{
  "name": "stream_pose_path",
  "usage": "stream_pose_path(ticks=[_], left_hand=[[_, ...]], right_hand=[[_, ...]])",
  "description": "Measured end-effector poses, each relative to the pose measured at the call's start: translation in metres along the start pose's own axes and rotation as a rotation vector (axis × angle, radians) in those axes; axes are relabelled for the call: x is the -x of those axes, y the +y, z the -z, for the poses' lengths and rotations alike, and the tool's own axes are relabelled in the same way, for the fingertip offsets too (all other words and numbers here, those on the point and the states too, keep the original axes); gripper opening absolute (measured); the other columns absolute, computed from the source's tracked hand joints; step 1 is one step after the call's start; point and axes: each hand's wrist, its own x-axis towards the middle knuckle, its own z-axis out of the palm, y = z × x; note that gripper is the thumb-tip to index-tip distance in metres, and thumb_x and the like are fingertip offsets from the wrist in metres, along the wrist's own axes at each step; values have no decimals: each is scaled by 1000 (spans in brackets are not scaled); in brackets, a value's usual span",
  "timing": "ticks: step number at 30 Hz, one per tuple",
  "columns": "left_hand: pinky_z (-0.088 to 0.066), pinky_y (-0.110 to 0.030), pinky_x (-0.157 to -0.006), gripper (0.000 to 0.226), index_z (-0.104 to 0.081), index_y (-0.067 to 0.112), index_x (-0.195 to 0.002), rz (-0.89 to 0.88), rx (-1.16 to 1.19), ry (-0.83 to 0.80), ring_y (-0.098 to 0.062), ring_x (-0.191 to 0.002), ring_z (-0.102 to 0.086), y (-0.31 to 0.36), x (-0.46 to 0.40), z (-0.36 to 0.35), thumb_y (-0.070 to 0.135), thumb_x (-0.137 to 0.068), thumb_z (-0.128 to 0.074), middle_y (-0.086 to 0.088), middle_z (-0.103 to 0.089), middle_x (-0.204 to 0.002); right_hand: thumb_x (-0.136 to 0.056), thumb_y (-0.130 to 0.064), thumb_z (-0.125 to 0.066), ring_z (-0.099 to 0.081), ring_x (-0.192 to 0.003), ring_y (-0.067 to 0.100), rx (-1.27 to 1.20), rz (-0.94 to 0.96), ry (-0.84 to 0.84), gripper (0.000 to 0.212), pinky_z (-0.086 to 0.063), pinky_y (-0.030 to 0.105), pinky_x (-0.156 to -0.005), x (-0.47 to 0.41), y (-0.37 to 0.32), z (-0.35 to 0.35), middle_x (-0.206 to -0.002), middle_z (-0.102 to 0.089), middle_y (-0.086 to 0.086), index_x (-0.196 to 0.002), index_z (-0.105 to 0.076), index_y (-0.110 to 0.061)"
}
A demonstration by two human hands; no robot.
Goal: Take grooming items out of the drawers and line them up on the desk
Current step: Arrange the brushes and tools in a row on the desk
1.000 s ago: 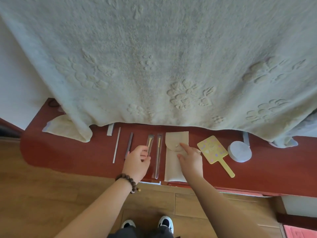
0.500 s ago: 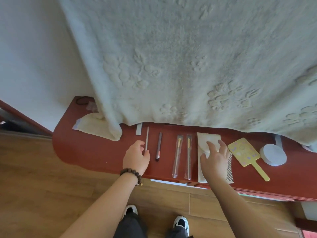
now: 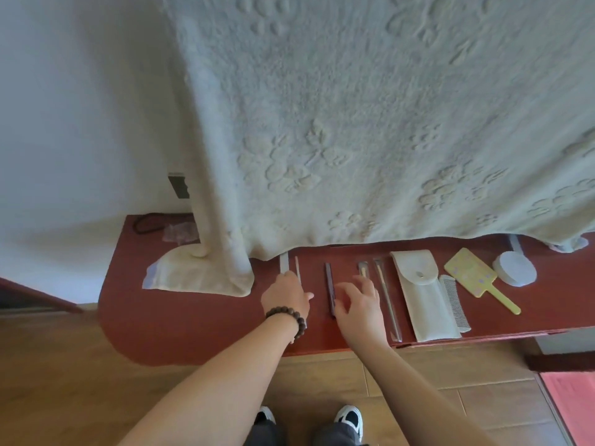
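Right hand gone from the cream pouch half a second ago, now at 9 o'clock of it, fingers spread and loose above the dark pencil-like stick, grasping nothing. Left hand curled on the thin metal file on the counter. Straightening the row, probably.

No text, label, brand or number can be read anywhere. The yellow hand mirror carries only blurred markings.
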Motion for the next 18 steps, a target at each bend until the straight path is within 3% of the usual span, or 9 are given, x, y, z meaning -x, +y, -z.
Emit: stream_pose_path(ticks=[4,9,11,14,16,18], left_hand=[[-48,-31,-67,30,-56,8,-115,45,41,-15,-22,-95,-67,-4,0,-5,29,-94,-55,-6,-66,-106],[-50,-29,-68,12,-63,12,-89,-12,298,-27,-21,-83,-65,-13,1,-1,22,-89,-55,-3,-68,-91],[-55,-32,-71,9,-59,16,-78,-76,523,-55,-18,-77,-65,-19,5,2,21,-86,-61,-2,-67,-84],[-60,-39,-64,8,-60,15,-79,-112,804,-126,-17,-66,-69,-24,15,7,13,-84,-66,-6,-69,-77],[-59,-34,-64,6,-64,15,-86,-143,834,-141,-18,-68,-70,-26,22,13,10,-83,-67,-4,-70,-78],[-54,-23,-68,10,-68,18,-91,-195,749,-116,-13,-75,-68,-28,26,19,14,-82,-69,3,-70,-81]], right_hand=[[-90,-15,-55,-36,-129,20,-18,-28,-14,30,-38,26,-94,1,-1,0,-137,-43,2,-119,-62,-18],[-91,-22,-59,-45,-120,16,-104,-15,-32,36,-35,21,-91,-6,-10,3,-130,-52,-1,-126,-57,-17],[-90,-27,-62,-53,-109,12,-242,-77,-35,42,-38,20,-88,-11,-16,9,-123,-57,-5,-130,-53,-17],[-89,-28,-64,-66,-85,10,-629,-231,-91,39,-51,23,-75,-19,-27,17,-104,-69,-8,-127,-56,-19],[-91,-19,-62,-71,-81,16,-864,-277,-114,28,-58,29,-73,-22,-29,19,-92,-73,1,-119,-61,-15],[-93,-12,-58,-71,-81,22,-932,-245,-147,18,-59,33,-72,-24,-31,24,-90,-74,8,-110,-65,-11]])
